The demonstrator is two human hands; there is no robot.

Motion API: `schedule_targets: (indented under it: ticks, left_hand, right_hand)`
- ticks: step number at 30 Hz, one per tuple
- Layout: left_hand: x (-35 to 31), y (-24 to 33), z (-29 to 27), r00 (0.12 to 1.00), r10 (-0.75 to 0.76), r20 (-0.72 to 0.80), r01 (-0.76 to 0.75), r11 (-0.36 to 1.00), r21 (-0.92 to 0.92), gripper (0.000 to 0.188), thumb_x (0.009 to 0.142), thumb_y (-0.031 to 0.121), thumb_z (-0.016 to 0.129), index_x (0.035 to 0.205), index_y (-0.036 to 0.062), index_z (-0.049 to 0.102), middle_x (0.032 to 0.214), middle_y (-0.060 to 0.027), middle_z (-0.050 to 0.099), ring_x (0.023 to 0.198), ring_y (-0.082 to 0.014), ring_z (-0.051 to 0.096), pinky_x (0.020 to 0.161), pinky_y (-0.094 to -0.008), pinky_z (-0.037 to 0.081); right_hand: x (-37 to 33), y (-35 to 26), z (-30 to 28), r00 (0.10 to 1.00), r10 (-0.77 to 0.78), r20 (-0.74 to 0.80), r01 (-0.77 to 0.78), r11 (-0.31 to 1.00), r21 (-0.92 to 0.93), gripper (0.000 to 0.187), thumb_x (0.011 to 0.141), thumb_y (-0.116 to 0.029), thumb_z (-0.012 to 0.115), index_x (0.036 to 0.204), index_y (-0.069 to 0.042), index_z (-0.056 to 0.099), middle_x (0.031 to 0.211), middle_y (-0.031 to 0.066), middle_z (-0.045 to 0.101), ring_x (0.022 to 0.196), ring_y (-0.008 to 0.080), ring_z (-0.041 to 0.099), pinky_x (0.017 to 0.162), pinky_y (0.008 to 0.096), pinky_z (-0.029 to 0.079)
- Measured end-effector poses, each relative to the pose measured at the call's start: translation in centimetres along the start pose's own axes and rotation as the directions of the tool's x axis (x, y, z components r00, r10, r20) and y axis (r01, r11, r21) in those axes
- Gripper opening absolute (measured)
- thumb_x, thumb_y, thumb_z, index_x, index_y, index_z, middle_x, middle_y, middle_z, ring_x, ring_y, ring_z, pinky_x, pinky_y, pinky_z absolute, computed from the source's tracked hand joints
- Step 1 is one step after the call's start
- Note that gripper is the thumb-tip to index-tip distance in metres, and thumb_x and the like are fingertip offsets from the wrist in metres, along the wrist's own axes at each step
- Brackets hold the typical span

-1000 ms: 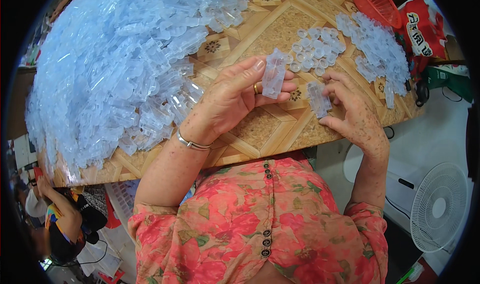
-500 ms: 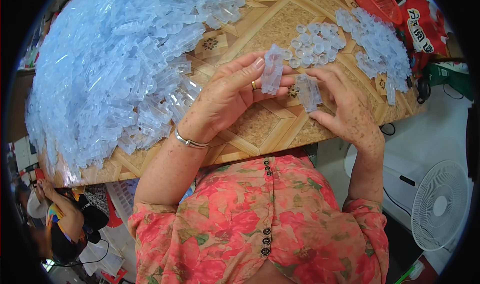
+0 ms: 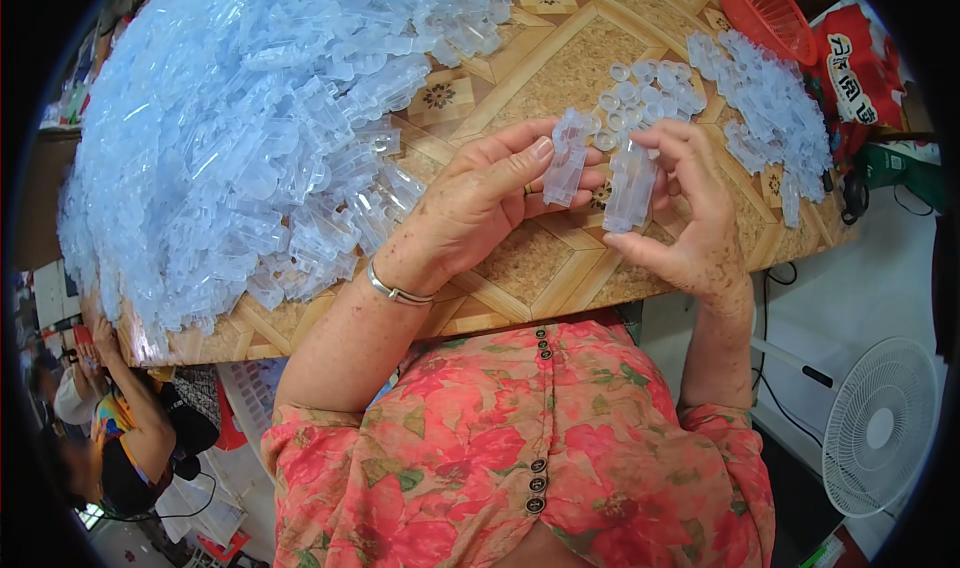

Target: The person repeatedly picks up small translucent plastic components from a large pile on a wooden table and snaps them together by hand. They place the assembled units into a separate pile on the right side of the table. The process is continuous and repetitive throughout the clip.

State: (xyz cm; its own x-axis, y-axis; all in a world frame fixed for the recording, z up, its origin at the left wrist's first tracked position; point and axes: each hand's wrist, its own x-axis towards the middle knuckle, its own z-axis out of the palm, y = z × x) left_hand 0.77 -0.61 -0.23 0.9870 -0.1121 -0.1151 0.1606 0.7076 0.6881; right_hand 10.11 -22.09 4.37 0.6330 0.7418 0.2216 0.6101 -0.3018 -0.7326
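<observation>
Between the thumb and fingers of my left hand [image 3: 490,193] is a clear plastic piece [image 3: 567,163], long and narrow, with its other fingers stretched out behind it. My right hand [image 3: 700,218] grips a second clear plastic part [image 3: 631,186] by its ends, thumb at the near end and fingertips at the far end. The two parts stand side by side, a small gap apart, above the table [image 3: 480,293]. Just beyond them lies a cluster of small round clear plastic caps [image 3: 652,96]. Fine details of both parts are hard to make out.
A large heap of clear plastic parts [image 3: 240,138] covers the table's left side. At the right lie smaller clear pieces [image 3: 780,118], near a red basket [image 3: 765,16] and a red bag [image 3: 852,73]. A white fan [image 3: 880,428] stands lower right. Another person [image 3: 140,423] works at far left.
The part in my right hand has come slightly closer to the one in my left and tilts differently. Both hands keep their hold. The whole view has shifted a little.
</observation>
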Motion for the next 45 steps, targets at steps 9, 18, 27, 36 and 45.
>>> schedule_targets:
  ticks: [9, 18, 27, 36, 45]
  left_hand:
    - [-0.3, 0.0, 0.0, 1.0, 0.001, 0.011, -0.002, 0.999, 0.032, 0.049, 0.102, 0.024, 0.056, 0.145, 0.0019, 0.044, 0.135, -0.0137, 0.059, 0.122, -0.023, 0.06, 0.101, -0.0384, 0.051]
    - [-0.3, 0.0, 0.6, 0.999, 0.047, 0.003, -0.047, 0.997, 0.067, 0.05, 0.103, 0.022, 0.056, 0.148, 0.0046, 0.043, 0.136, -0.0128, 0.059, 0.122, -0.0217, 0.06, 0.1, -0.0371, 0.052]
    - [-0.4, 0.2, 0.5, 0.998, 0.066, -0.021, -0.063, 0.992, 0.112, 0.049, 0.101, 0.016, 0.059, 0.147, 0.005, 0.045, 0.138, -0.0085, 0.057, 0.123, -0.0189, 0.059, 0.101, -0.0359, 0.052]
    - [-0.6, 0.4, 0.7, 0.996, 0.085, -0.017, -0.081, 0.979, 0.186, 0.051, 0.1, 0.017, 0.061, 0.147, 0.0048, 0.046, 0.138, -0.0076, 0.057, 0.123, -0.0166, 0.057, 0.101, -0.0324, 0.049]
    - [-0.5, -0.3, 0.7, 0.979, 0.193, 0.072, -0.202, 0.833, 0.515, 0.063, 0.1, 0.021, 0.061, 0.152, 0.0006, 0.034, 0.131, -0.012, 0.061, 0.117, -0.0182, 0.058, 0.1, -0.0328, 0.047]
  right_hand:
    - [1.2, 0.2, 4.2, 0.978, -0.151, -0.143, 0.16, 0.986, 0.054, 0.081, 0.061, -0.011, 0.089, 0.135, -0.009, 0.055, 0.133, 0.0117, 0.051, 0.11, 0.0249, 0.06, 0.082, 0.0339, 0.055]
    - [1.5, 0.3, 4.6, 0.987, -0.087, -0.138, 0.098, 0.992, 0.074, 0.082, 0.063, -0.01, 0.086, 0.138, -0.008, 0.053, 0.136, 0.0137, 0.053, 0.117, 0.0272, 0.059, 0.087, 0.0355, 0.056]
    - [1.3, 1.1, 4.9, 0.975, -0.153, -0.163, 0.157, 0.987, 0.015, 0.081, 0.062, -0.014, 0.087, 0.137, -0.009, 0.055, 0.139, 0.013, 0.057, 0.125, 0.0322, 0.055, 0.106, 0.0417, 0.044]
    - [1.2, 1.2, 5.3, 0.966, -0.184, -0.18, 0.185, 0.983, -0.012, 0.084, 0.063, -0.015, 0.087, 0.139, -0.009, 0.053, 0.14, 0.0126, 0.056, 0.127, 0.0313, 0.053, 0.108, 0.0413, 0.042]
    - [1.0, 0.8, 5.5, 0.973, -0.103, -0.206, 0.121, 0.99, 0.075, 0.081, 0.065, -0.013, 0.087, 0.138, -0.009, 0.052, 0.14, 0.012, 0.056, 0.123, 0.0303, 0.055, 0.102, 0.0407, 0.049]
